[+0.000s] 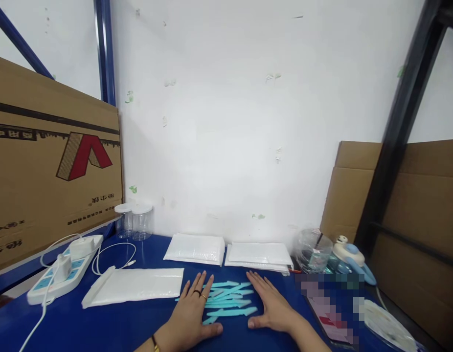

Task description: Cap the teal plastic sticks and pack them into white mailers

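Several slim turquoise eyebrow razors (230,303) lie in a loose pile on the blue tabletop (138,327). My left hand (192,310) rests at the pile's left side, fingers stretched out and partly covering some of the razors' ends. On the opposite side, my right hand (273,304) has its fingers extended and thumb apart, by the razors' right ends. Neither hand grips anything. A white padded mailer (134,286) lies left of my left hand. Behind the pile are two stacks of white mailers, one on the left (195,248) and one on the right (259,254).
A power strip (74,269) with plugged-in chargers and a white cable sits at left, near clear lidded jars (141,222). To the right are a partly blurred phone (329,315), a clear plastic tub (312,249) and a blue-and-white bottle (351,256). Cardboard (54,195) stands at the left.
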Tool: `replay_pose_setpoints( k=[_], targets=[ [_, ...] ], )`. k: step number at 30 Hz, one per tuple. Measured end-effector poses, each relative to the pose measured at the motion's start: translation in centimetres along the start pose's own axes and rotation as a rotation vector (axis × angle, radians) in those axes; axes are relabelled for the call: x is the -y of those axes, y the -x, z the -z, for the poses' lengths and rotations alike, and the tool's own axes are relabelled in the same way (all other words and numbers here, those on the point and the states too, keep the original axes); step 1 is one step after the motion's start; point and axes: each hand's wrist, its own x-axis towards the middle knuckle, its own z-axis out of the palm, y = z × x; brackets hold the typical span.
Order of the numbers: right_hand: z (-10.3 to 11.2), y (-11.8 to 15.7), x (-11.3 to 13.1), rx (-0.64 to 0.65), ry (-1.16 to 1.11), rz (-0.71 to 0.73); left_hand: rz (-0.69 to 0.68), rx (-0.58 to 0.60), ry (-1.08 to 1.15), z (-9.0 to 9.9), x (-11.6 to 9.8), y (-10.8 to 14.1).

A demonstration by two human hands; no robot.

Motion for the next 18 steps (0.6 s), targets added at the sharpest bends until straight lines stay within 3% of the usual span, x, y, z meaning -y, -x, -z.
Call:
replay_pose_setpoints(
  k=[4,12,18],
  targets=[
    [-0.6,-0.2,-0.2,-0.002,0.075,-0.022,-0.027,0.026,0.059,-0.3,0.0,-2.4],
    [-0.5,0.6,2.3,0.04,-0.028,-0.016,-0.24,0.037,0.302,-0.7,-3.1,-5.8],
    [0.5,1.4,2.1,0.08,-0.242,-0.035,-0.272,0.128,0.471,0.3,-1.8,-6.4]
  ],
)
